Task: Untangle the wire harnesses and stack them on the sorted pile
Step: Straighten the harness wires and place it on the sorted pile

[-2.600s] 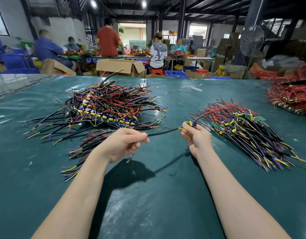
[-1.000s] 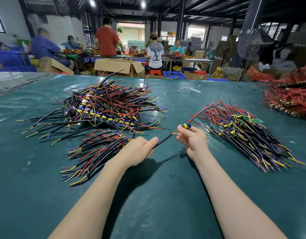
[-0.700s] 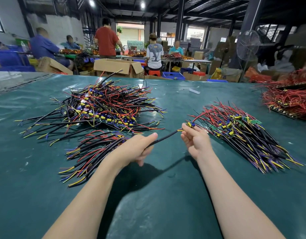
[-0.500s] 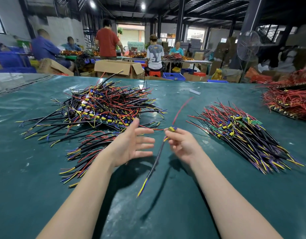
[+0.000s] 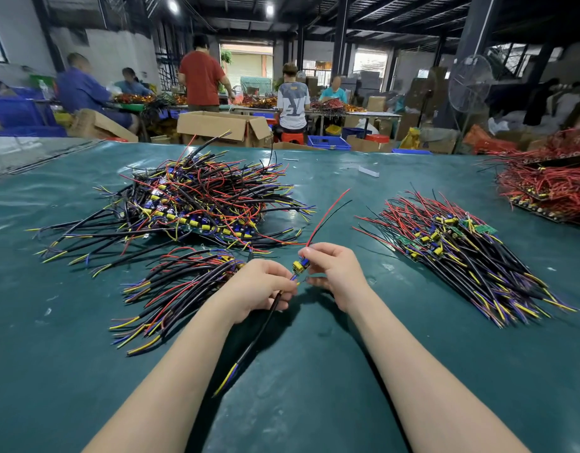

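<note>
Head view: I hold one wire harness [image 5: 300, 265] at the centre of the frame, raised off the green surface [image 5: 314, 380] so that nothing lying there can snag it. My left grip [image 5: 259, 289] has its fingers curled round the black sheathed cable just below the small yellow and blue component. My right grip [image 5: 334, 273] pinches the component end from the other side, fingertips bent in. With both grips so near the middle I can turn the piece and see that its leads run free.

The thin red and black leads stand up toward the upper right. The black cable hangs down toward the lower centre and ends in yellow and blue tips above its own shadow. It looks clear of every other harness, so I judge the untangling of this one to be finished or nearly so.

The tangled heap [image 5: 197, 204] sits at upper left, and a smaller, looser bundle [image 5: 180, 289] lies just left of my left grip. The sorted pile [image 5: 461, 250] is at centre right, all its cables fanned one way. I expect this harness belongs there, laid along the same line. A separate mass of red wires [image 5: 543, 188] lies at the far right edge.
</note>
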The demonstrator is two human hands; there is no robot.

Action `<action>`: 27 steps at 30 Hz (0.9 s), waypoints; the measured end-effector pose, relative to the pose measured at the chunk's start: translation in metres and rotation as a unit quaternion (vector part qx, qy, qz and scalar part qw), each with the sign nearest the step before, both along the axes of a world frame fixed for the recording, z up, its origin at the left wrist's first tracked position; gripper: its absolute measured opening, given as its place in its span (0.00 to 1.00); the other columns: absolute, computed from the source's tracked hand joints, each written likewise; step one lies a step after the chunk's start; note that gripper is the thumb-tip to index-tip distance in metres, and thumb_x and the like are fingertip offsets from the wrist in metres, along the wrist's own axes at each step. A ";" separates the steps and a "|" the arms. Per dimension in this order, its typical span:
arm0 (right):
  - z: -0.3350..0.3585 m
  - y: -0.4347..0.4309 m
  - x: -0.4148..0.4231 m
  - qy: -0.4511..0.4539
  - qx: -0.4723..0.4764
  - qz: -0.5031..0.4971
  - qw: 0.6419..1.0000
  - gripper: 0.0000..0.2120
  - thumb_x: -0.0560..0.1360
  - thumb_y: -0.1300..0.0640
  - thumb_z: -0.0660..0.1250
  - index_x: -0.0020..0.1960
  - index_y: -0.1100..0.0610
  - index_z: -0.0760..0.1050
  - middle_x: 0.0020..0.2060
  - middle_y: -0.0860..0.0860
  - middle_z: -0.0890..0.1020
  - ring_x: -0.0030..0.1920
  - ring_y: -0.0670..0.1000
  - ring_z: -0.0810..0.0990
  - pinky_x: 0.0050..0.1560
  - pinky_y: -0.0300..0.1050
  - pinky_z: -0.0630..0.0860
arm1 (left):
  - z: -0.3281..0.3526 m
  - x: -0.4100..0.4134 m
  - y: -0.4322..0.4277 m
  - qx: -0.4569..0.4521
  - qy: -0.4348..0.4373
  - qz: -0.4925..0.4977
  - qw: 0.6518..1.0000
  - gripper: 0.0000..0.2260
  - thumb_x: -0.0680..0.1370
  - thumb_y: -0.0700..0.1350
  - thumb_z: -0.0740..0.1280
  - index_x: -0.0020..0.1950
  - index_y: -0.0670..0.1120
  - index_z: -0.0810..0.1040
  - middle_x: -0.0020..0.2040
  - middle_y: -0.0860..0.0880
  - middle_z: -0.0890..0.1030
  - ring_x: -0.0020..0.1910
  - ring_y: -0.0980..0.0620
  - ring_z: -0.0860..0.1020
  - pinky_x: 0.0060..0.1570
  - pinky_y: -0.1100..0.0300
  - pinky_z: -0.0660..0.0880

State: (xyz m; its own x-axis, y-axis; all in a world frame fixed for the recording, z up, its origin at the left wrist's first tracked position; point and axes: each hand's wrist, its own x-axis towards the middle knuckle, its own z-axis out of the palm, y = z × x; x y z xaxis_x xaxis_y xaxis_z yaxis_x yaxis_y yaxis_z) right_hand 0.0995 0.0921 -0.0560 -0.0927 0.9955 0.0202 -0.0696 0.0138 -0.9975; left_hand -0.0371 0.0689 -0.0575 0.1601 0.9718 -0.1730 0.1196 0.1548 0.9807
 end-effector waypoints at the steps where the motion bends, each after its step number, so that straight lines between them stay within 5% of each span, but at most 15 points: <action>1: -0.001 0.000 -0.002 -0.005 0.001 -0.003 1.000 0.08 0.74 0.63 0.66 0.36 0.56 0.76 0.29 0.50 0.75 0.28 0.45 0.70 0.26 0.33 0.70 | 0.000 0.001 0.000 -0.008 -0.001 0.001 1.000 0.09 0.76 0.34 0.65 0.36 0.42 0.75 0.26 0.50 0.78 0.22 0.60 0.73 0.24 0.68 0.73; 9: -0.001 -0.002 -0.008 0.073 0.002 0.026 0.997 0.08 0.76 0.65 0.64 0.38 0.58 0.72 0.29 0.50 0.75 0.22 0.42 0.74 0.24 0.34 0.73 | 0.000 0.001 0.003 -0.045 -0.125 0.035 0.991 0.06 0.77 0.42 0.65 0.40 0.46 0.77 0.25 0.54 0.76 0.21 0.62 0.72 0.22 0.71 0.70; 12: -0.002 -0.002 -0.010 0.075 0.013 0.041 0.996 0.10 0.77 0.64 0.62 0.37 0.59 0.70 0.29 0.52 0.75 0.23 0.44 0.76 0.27 0.36 0.75 | -0.003 0.002 0.004 0.062 -0.010 0.059 0.996 0.04 0.73 0.41 0.70 0.41 0.48 0.77 0.27 0.53 0.76 0.21 0.62 0.71 0.21 0.69 0.68; 16: -0.002 -0.003 -0.011 0.076 0.021 0.020 0.997 0.12 0.77 0.65 0.61 0.34 0.62 0.70 0.22 0.49 0.78 0.22 0.47 0.79 0.26 0.37 0.77 | -0.006 0.003 0.006 0.210 0.158 0.095 0.960 0.07 0.73 0.46 0.70 0.36 0.48 0.79 0.28 0.50 0.76 0.22 0.61 0.70 0.24 0.67 0.65; 21: -0.001 -0.004 -0.015 0.089 -0.012 0.000 0.996 0.12 0.77 0.67 0.61 0.34 0.63 0.71 0.27 0.54 0.78 0.23 0.47 0.78 0.27 0.38 0.78 | -0.005 0.001 0.002 0.238 0.156 0.119 0.951 0.05 0.72 0.43 0.71 0.37 0.50 0.82 0.29 0.49 0.80 0.26 0.54 0.76 0.22 0.67 0.70; 24: -0.003 -0.004 -0.012 0.082 -0.049 -0.003 0.995 0.11 0.76 0.65 0.63 0.35 0.60 0.73 0.31 0.53 0.78 0.26 0.47 0.78 0.29 0.38 0.78 | -0.004 0.002 -0.001 0.240 0.165 0.104 0.951 0.03 0.71 0.41 0.72 0.39 0.49 0.82 0.26 0.55 0.79 0.20 0.61 0.73 0.21 0.71 0.67; 27: -0.003 -0.004 -0.011 0.107 -0.068 -0.007 0.992 0.10 0.76 0.67 0.63 0.36 0.62 0.73 0.31 0.55 0.77 0.23 0.46 0.78 0.27 0.37 0.78 | -0.004 0.004 -0.003 0.240 0.163 0.106 0.951 0.05 0.70 0.41 0.73 0.36 0.49 0.81 0.29 0.52 0.81 0.26 0.62 0.76 0.22 0.73 0.67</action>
State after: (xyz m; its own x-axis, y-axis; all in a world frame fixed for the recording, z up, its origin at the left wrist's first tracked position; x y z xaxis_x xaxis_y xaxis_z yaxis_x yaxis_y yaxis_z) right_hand 0.0884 0.0883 -0.0585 -0.0862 0.9916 -0.0965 -0.2816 -0.1172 -0.9523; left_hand -0.0334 0.0660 -0.0613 -0.0348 0.9555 0.2929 0.4462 -0.2474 0.8600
